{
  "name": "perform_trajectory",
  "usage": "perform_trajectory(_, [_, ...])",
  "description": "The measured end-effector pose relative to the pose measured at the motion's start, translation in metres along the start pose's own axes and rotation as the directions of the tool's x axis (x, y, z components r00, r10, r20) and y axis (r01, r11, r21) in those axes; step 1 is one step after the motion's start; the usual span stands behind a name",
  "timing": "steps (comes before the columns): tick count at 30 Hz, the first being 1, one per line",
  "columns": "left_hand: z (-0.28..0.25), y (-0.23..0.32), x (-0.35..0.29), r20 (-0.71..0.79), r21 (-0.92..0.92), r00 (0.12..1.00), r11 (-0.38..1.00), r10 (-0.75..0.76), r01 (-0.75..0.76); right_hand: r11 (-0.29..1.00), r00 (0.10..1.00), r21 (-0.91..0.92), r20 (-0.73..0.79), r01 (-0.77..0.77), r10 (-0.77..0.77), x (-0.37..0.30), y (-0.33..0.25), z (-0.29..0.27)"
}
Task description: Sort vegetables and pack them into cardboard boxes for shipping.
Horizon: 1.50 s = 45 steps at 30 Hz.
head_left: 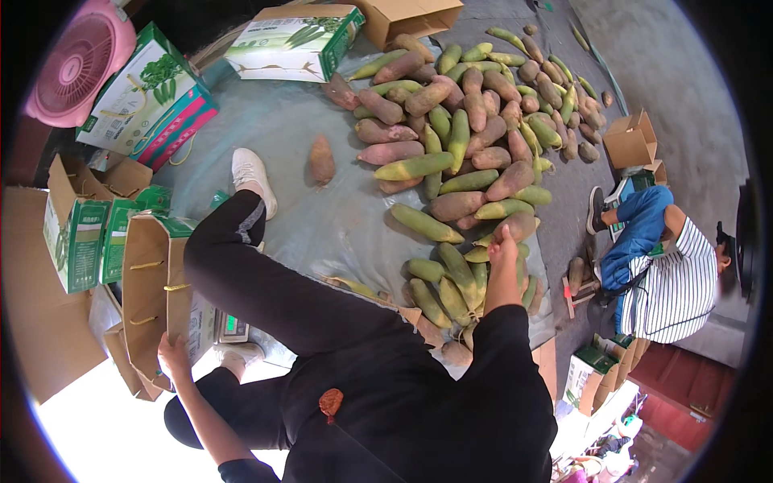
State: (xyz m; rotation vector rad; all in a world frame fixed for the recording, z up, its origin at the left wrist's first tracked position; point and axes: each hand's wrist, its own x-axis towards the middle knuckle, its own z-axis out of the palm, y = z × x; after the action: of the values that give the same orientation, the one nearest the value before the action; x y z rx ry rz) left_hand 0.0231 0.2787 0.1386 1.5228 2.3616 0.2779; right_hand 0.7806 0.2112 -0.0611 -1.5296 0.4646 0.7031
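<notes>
Dozens of bamboo shoots (467, 153), green and reddish-brown, lie heaped on a grey tarp (298, 137) on the floor, spreading from centre to approx 1 o'clock. One stray shoot (322, 159) sits apart at 11 o'clock from the pile's near edge.

Progress, judged from how things lie: most of the heap looks unsorted and unpacked. The open brown carton (153, 298) at 9 o'clock shows its side w/ yellow straps; can't see its inside, so can't tell how full it is. More cartons, green-and-white (76, 233), stand beside it, and flat printed boxes (294, 40) rest at 11–12 o'clock. So packing seems early: lots left.

Hands and pose:
- Right hand (504, 241) is stretched fwd, arm nearly straight in a black sleeve, reaching into the near edge of the pile at approx 3 o'clock from centre. It rests on or just above a brownish shoot (515, 225); fingers point away and are mostly hidden, so can't tell if they are closed on it.
- Left hand (171, 354) is down at 8 o'clock, forearm bare, fingers curled over the carton's lower edge, steadying it.
- Person is bent low, one leg in black w/ a white shoe (254, 179) planted on the tarp.

Other: a pink fan (76, 64) at 10 o'clock; a second person in a striped shirt (676, 282) sits at 3 o'clock, w/ small boxes nearby.
</notes>
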Motion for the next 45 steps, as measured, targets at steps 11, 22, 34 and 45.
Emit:
perform_trajectory(11, [-0.005, 0.02, -0.008, -0.035, 0.218, 0.994, 0.97, -0.1, 0.105, 0.936, 0.757, -0.318, 0.646, 0.149, 0.099, -0.122, 0.028, 0.107])
perform_trajectory(22, [-0.014, 0.028, -0.019, -0.043, 0.215, 0.991, 0.968, -0.126, 0.132, 0.673, -0.12, -0.202, 0.909, 0.712, 0.4, -0.415, 0.017, 0.32])
perform_trajectory(34, [-0.006, 0.026, -0.009, -0.037, 0.277, 0.996, 0.956, -0.085, 0.092, 0.44, -0.507, 0.252, 0.445, 0.862, 0.738, -0.579, 0.214, 0.373])
perform_trajectory(45, [-0.006, 0.019, -0.01, -0.019, 0.276, 0.997, 0.958, -0.076, 0.079, 0.345, -0.558, 0.44, 0.608, 0.829, 0.565, -0.616, 0.209, 0.32])
